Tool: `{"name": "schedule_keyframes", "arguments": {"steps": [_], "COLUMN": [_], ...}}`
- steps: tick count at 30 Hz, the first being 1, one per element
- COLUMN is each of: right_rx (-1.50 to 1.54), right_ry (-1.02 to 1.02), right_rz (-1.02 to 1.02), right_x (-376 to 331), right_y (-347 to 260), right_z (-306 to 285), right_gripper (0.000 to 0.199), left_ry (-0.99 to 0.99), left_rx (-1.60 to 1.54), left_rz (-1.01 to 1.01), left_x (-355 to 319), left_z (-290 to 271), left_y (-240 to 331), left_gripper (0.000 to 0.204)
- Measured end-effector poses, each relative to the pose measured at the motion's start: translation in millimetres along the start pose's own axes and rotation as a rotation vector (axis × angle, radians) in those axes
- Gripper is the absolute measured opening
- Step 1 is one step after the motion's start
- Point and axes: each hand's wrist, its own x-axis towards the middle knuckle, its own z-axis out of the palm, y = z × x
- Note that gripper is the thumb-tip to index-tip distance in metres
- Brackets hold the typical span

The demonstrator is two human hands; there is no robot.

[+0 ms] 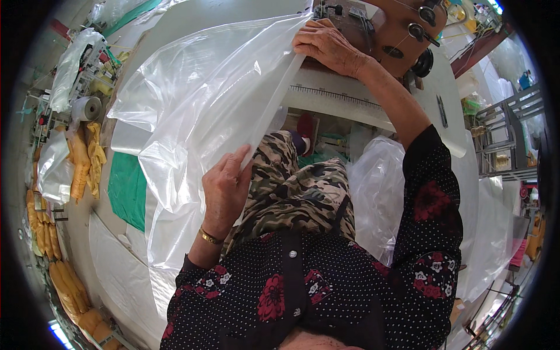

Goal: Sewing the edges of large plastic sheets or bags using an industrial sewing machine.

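Note:
A large, shiny, translucent plastic sheet (pixel 204 111) spreads over the worktable and drapes down its left side toward my lap. Its right edge runs taut between my two hands. Low on that edge, my left hand (pixel 226 189) pinches the plastic with thumb and fingers. My right hand (pixel 329 48) is at the far end of the edge, its bent fingers closed on the plastic close to the sewing machine (pixel 388 29). The machine's needle area is partly hidden behind my hand and the sheet.
A ruler strip (pixel 335 95) runs along the table's near edge. A slim dark tool (pixel 442 111) lies on the right of the tabletop. Clear plastic (pixel 379 192) bunches beside my right leg. Green sheeting (pixel 126 189) hangs at left; yellow bundles (pixel 69 286) line the floor beyond.

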Motion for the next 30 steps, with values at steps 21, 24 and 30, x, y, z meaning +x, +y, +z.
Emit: {"name": "schedule_keyframes", "arguments": {"steps": [21, 24, 30], "right_rx": [-0.316, -0.324, -0.349], "right_ry": [0.573, 0.565, 0.480], "right_rz": [0.301, 0.358, 0.410], "right_x": [-20.7, -23.2, -27.8], "right_y": [-23.9, -25.8, -31.3], "right_z": [32.4, 37.1, 35.6], "right_gripper": [0.045, 0.041, 0.032], "left_ry": [-0.250, -0.247, -0.270], "left_rx": [-0.288, -0.352, -0.459], "left_rz": [0.206, 0.155, 0.090], "left_x": [2.0, 0.6, 0.7], "left_z": [42.8, 41.8, 41.1], "left_y": [-18.0, -21.8, -27.3], "left_gripper": [0.030, 0.029, 0.027]}}
